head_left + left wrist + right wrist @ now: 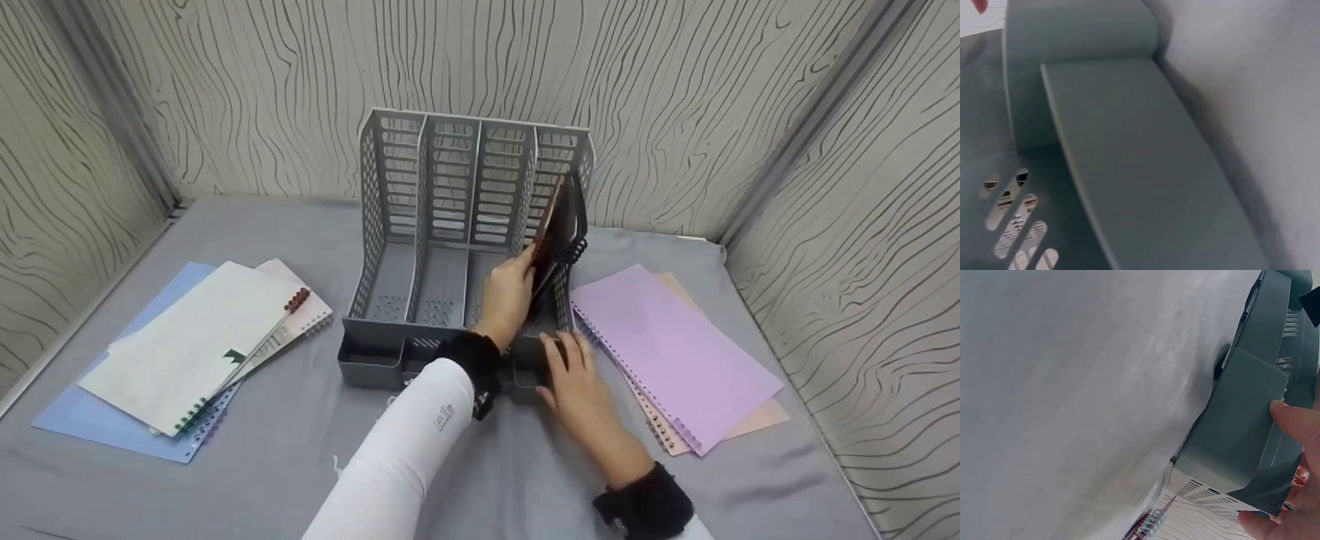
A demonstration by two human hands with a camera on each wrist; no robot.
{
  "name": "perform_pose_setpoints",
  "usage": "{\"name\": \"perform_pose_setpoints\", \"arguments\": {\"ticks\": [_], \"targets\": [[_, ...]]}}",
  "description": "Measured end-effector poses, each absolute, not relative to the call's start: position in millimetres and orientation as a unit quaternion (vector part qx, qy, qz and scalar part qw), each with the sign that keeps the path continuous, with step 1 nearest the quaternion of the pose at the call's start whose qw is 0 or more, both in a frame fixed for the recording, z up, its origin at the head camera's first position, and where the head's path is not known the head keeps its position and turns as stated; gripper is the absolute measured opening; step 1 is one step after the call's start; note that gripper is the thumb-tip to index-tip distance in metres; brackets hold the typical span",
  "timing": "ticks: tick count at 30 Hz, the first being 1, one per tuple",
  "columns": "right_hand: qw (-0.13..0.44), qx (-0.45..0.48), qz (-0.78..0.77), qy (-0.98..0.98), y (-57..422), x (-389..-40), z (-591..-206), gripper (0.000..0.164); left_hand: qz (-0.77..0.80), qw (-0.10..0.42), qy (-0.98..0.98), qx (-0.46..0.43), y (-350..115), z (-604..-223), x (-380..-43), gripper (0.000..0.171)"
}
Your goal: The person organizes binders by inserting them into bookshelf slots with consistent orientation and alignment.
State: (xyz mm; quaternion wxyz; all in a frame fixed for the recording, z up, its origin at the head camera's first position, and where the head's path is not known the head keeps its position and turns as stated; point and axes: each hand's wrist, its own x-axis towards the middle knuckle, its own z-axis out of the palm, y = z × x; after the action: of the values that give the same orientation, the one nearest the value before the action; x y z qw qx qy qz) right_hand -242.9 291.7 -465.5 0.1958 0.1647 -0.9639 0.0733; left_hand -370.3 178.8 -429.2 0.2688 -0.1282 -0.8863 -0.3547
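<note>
Rack (446,285): grey, four upright slots, shallow tray (370,377) along the front. It stands mid-cloth, slots facing me, presumably so both arms reach it alike.

Notebook (559,225): dark, brown along one edge, black-ringed along the other; one book or two, I cannot tell. It is tilted in the rightmost slot, upper part above the floor, rings toward me.

Left hand (506,296): fingers bent at the notebook's near edge, seemingly gripping it to guide its tilt; thumb hidden.

Right hand (577,382): fingers spread and fairly straight over the tray's right end, thumb at the front rim, holding nothing up; I judge it steadies the rack.

Left pile: white book (195,337) over blue book (97,420), pink book (311,319) partly beneath.

Right pile: purple book (675,345) over peach book (761,420). Both piles flank the rack, probably for easy reach.
</note>
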Motion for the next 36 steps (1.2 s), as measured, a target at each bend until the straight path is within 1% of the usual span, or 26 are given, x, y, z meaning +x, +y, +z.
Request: {"name": "perform_pose_setpoints", "arguments": {"ticks": [4, 7, 11, 14, 18, 27, 36], "targets": [[0.203, 0.169, 0.078, -0.961, 291.6, -242.7, -464.6, 0.076, -0.347, 0.258, -0.894, -0.115, 179.7, -429.4, -370.1, 0.025], [0.203, 0.168, 0.083, -0.961, 291.4, -242.3, -464.0, 0.076, -0.347, 0.24, -0.899, -0.114, 180.7, -430.8, -370.5, 0.023], [0.192, 0.161, 0.086, -0.964, 291.7, -241.4, -464.0, 0.077, -0.336, 0.22, -0.908, -0.118, 182.2, -433.3, -371.8, 0.02], [0.184, 0.156, 0.084, -0.967, 291.7, -241.0, -463.8, 0.077, -0.318, 0.218, -0.914, -0.122, 182.4, -433.8, -371.8, 0.019], [0.184, 0.154, 0.078, -0.968, 291.2, -241.2, -462.8, 0.077, -0.297, 0.216, -0.921, -0.128, 181.8, -432.7, -370.8, 0.019], [0.222, 0.169, 0.078, -0.957, 291.1, -241.9, -464.8, 0.075, -0.28, 0.193, -0.932, -0.129, 181.0, -430.6, -368.5, 0.021], [0.2, 0.162, 0.08, -0.963, 292.2, -243.1, -464.3, 0.074, -0.279, 0.179, -0.936, -0.12, 181.8, -428.6, -368.1, 0.023]]}}
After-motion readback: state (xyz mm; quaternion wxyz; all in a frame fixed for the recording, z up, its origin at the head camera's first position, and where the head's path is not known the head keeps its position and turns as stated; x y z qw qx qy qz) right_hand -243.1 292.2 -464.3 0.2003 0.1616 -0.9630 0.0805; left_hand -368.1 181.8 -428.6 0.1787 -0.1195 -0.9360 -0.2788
